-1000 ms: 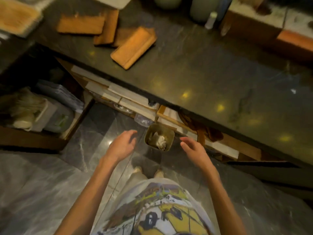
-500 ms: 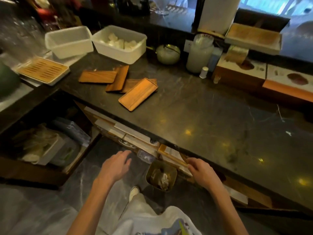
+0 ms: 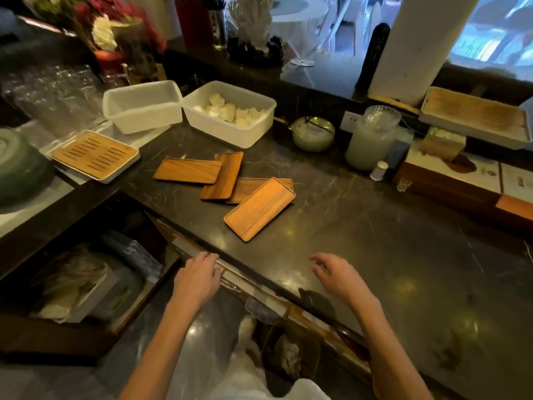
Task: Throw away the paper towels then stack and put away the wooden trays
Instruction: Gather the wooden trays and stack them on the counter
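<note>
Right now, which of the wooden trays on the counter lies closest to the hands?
The lightest tray, angled at the front of the group, its corner nearest the counter edge. The other three sit farther back toward the white tubs.

Empty hands (image 3: 199, 280) (image 3: 340, 280) near four wooden trays (image 3: 259, 209).

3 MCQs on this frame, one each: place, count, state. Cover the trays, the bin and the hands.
1. Where is the small bin with crumpled paper?
A. On the counter
B. On the floor under the counter edge
C. Inside the white tub

2. How many flat wooden trays lie loose mid-counter?
A. Two
B. Four
C. Six

3. What state are the hands in?
A. Both empty
B. Left holds a tray
C. Right holds paper

Answers:
1 B: the bin sits low by the person's foot.
2 B: four wooden trays overlap on the counter.
3 A: the left hand and right hand have spread fingers, nothing held.
</note>
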The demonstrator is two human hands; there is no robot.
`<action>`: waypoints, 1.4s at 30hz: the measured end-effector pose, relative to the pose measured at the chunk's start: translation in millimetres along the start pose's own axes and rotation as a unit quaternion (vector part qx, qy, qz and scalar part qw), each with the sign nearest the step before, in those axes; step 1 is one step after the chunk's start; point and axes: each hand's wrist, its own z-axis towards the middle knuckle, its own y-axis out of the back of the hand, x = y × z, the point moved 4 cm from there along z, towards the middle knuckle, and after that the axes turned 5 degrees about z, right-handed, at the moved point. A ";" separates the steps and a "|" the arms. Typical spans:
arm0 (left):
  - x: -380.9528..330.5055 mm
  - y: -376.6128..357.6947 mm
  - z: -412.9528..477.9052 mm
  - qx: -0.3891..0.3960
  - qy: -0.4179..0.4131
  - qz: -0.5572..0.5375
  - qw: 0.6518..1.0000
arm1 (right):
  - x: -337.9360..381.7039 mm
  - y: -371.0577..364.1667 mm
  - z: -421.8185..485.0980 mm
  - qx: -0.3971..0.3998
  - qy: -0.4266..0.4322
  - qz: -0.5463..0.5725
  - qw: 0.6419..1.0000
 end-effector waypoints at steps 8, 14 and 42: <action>19.7 8.7 119.3 -0.013 0.006 0.039 0.999 | 53.4 14.4 156.5 0.008 -0.036 -0.058 0.998; 34.4 -12.4 189.1 0.032 0.041 0.035 0.998 | 70.5 19.9 260.7 -0.043 -0.106 -0.056 0.992; -87.7 -94.6 243.5 0.209 0.069 -0.341 0.914 | -112.4 24.0 150.1 -0.161 -0.334 0.287 0.883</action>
